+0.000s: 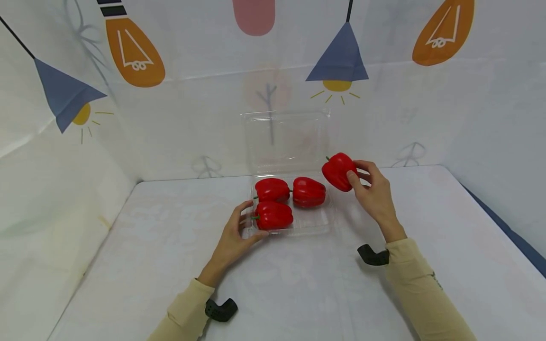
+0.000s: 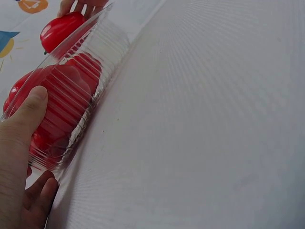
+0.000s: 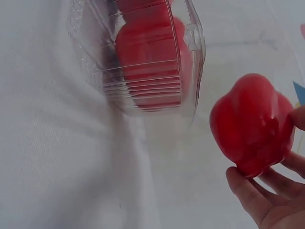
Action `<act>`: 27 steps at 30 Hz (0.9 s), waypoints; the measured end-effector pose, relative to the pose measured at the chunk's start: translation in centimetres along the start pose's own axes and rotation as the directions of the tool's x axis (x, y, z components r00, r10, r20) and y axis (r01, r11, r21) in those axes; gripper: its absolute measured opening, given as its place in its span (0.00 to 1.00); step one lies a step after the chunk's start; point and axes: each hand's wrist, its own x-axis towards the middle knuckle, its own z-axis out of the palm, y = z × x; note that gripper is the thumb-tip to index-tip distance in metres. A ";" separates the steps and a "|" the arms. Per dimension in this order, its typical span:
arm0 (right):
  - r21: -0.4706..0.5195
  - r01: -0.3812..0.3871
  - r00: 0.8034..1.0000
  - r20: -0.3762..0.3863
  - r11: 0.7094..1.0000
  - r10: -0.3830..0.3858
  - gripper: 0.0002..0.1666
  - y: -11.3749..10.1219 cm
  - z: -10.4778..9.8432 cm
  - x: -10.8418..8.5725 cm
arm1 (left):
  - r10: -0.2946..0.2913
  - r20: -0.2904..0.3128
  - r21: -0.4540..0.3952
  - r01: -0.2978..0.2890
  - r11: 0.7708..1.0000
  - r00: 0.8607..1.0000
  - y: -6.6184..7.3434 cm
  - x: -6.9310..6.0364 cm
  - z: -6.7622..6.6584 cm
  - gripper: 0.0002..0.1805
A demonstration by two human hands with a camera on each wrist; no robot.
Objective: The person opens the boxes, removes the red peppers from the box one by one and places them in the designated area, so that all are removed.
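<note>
The right hand [image 1: 373, 192] is clamping thumb and fingers around a red pepper [image 1: 339, 171] — just off the two o'clock corner of a clear container [image 1: 312, 220] on the desk [image 1: 170, 246]. The left hand [image 1: 233, 239] is gripping the container at eight o'clock. Three other peppers [image 1: 274, 215] are lying inside, at eight, ten and two; the lid [image 1: 294, 142] is standing open at twelve.

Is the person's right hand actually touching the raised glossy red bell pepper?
Touching. The head view shows the right hand holding the raised glossy red bell pepper, its thumb laid against the side.
</note>
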 end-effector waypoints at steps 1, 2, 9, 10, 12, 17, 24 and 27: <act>-0.001 -0.002 1.000 -0.002 1.000 0.002 0.27 0.0 0.0 0.0 | 0.000 0.001 -0.003 0.000 1.000 1.000 0.0 0.0 0.0 0.45; -0.003 -0.003 1.000 -0.005 1.000 0.003 0.27 0.0 0.0 0.0 | -0.001 0.002 -0.004 0.001 1.000 1.000 0.0 0.0 0.0 0.45; -0.011 -0.022 0.999 -0.034 1.000 0.022 0.27 0.4 -0.1 0.1 | -0.010 0.008 -0.016 0.010 1.000 1.000 0.0 0.1 -0.1 0.45; -0.010 -0.030 0.999 -0.039 0.999 0.030 0.27 0.5 -0.1 0.1 | -0.011 0.008 -0.018 0.011 1.000 1.000 0.0 0.1 -0.1 0.45; -0.013 -0.047 0.998 -0.049 0.999 0.046 0.28 0.7 -0.1 0.1 | -0.016 0.009 -0.019 0.016 1.000 1.000 0.0 0.0 -0.1 0.45; -0.010 -0.082 0.994 -0.076 0.997 0.081 0.28 1.0 -0.1 0.2 | -0.017 0.010 -0.017 0.017 1.000 1.000 -0.1 0.1 -0.1 0.45; -0.022 -0.118 0.990 -0.082 0.993 0.116 0.28 1.4 0.2 0.2 | -0.018 0.003 -0.010 0.018 1.000 1.000 -0.1 0.0 0.0 0.45; -0.023 -0.145 0.988 -0.064 0.989 0.144 0.28 1.6 0.2 0.1 | -0.019 0.005 -0.012 0.019 1.000 1.000 0.0 0.0 -0.1 0.45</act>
